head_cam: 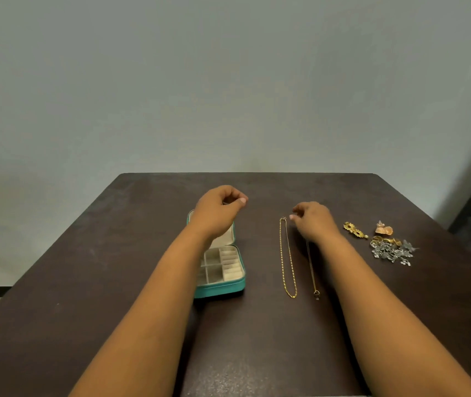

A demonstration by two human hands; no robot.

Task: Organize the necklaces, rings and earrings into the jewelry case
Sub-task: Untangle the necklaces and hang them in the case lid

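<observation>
Centre of frame, on a dark matte brown table (pixel 85 253): teal jewelry case (pixel 223 286) lying open, rounded corners, cream felt dividers forming small square and slotted cells. Left hand (pixel 217 209) hovering over the case lid, fingers curled, thumb meeting fingertips; whether anything is pinched, cannot tell. Right hand (pixel 313 220) hanging right of centre, fingers loosely curled, apparently holding nothing. Gold chain necklace (pixel 287 256) lying in a long narrow loop just left of that hand. Thinner pendant necklace (pixel 311 267) running out from under the right wrist. Right side: gold earrings (pixel 355 230), a peach piece (pixel 384 229), gold rings (pixel 386 241), a silver filigree cluster (pixel 391 253).
</observation>
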